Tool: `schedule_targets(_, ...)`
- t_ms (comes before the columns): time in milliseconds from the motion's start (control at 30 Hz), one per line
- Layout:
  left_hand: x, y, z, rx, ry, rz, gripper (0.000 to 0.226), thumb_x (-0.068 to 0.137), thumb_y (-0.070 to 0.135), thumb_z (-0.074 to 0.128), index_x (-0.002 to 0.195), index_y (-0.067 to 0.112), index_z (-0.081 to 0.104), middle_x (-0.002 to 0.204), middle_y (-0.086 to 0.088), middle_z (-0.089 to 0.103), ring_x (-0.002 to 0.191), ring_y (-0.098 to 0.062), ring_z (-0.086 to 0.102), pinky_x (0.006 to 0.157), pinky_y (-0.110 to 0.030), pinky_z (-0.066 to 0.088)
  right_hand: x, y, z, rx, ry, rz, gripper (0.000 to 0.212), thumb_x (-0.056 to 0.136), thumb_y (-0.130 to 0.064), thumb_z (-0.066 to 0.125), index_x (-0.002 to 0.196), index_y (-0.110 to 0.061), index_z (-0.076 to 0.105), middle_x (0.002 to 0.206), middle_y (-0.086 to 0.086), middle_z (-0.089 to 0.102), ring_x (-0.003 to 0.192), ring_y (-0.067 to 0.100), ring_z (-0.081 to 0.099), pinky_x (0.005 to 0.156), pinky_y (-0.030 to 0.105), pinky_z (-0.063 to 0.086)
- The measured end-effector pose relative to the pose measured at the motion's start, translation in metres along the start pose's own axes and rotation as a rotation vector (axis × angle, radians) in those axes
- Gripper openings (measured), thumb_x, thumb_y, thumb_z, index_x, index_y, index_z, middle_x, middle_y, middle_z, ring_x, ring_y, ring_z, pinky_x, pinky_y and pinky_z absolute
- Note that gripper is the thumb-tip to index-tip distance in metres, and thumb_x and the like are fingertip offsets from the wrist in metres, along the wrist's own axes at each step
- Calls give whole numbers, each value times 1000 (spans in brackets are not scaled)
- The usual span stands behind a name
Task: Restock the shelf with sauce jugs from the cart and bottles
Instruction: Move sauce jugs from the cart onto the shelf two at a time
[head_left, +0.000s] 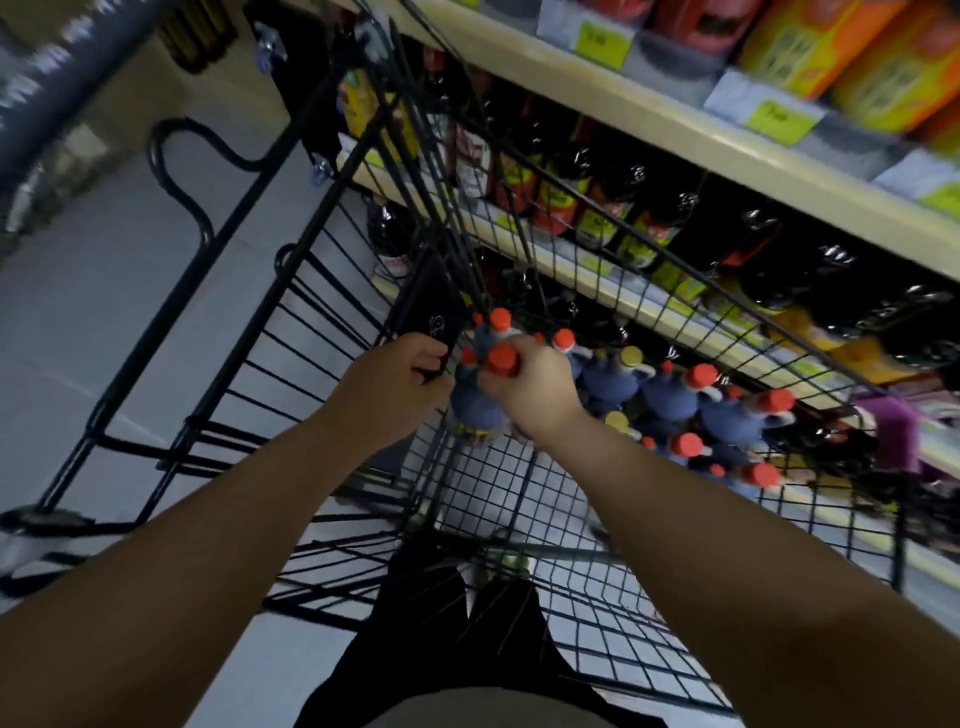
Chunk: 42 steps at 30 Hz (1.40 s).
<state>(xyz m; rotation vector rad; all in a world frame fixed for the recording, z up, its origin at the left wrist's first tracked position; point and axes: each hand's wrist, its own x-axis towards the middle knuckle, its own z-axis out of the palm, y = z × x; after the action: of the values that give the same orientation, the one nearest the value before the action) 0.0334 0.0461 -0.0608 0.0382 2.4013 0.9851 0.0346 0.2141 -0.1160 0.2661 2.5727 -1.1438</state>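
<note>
Head view: the person's right hand (530, 384) clenches the neck of a dark blue-looking plastic sauce jug with a red-orange screw cap (472, 405), thumb and fingers wrapped just below the cap; a yellow-and-black label bands the jug's lower body; the jug stands roughly upright inside the black wire shopping cart (467, 493), toward the left side of the basket and just beside a flat black panel (431, 312) of the cart. The left hand (395, 374) lies close against the jug's other side with its fingers curled on something dark; whether that is the jug's handle or the panel's edge cannot be told, so its grip is unclear. The basket holds a crowded row of matching red-capped jugs (670, 400) along its right side, packed touching one another; two yellow-capped jugs (631, 356) sit among them. Beyond the cart's right side runs a cream store shelf (675, 119); its lower tier carries dark sauce bottles with red-and-yellow labels (623, 218); the top tier carries orange-and-yellow cartons (831, 47) above yellow-green price tags (602, 39).
</note>
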Motion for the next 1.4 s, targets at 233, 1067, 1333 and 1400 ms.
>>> schedule_targets(233,-33,43,7,17,-89,-4,90,68,52,79,143,27,35,140,6,45,125,-16,48,101,-34,44,-49,-37,-79,183,115,-196,34,78,-24,75,60,-27,46,58,-10,44,54,3,43,49,16,30)
schedule_targets(1067,-18,105,20,-484,17,44,45,59,33,89,97,20,69,93,1,71,86,-16,68,72,-30,54,-123,-11,-102,612,94,193,76,82,-30,74,144,-17,32,127,-2,51,111,13,53,90,24,45)
schedule_targets(1333,2,107,32,-379,-56,38,59,50,50,87,96,17,69,88,-1,72,78,-19,70,75,-35,58,-122,-11,-44,512,367,247,104,52,-33,94,137,-14,36,119,-7,56,109,11,57,92,26,49)
schedule_targets(1400,4,103,34,-357,-148,61,53,58,49,85,96,15,70,89,-2,73,81,-20,70,77,-35,57,-123,-7,-35,530,436,327,91,52,-34,94,126,-14,46,113,-7,61,102,11,61,87,26,51)
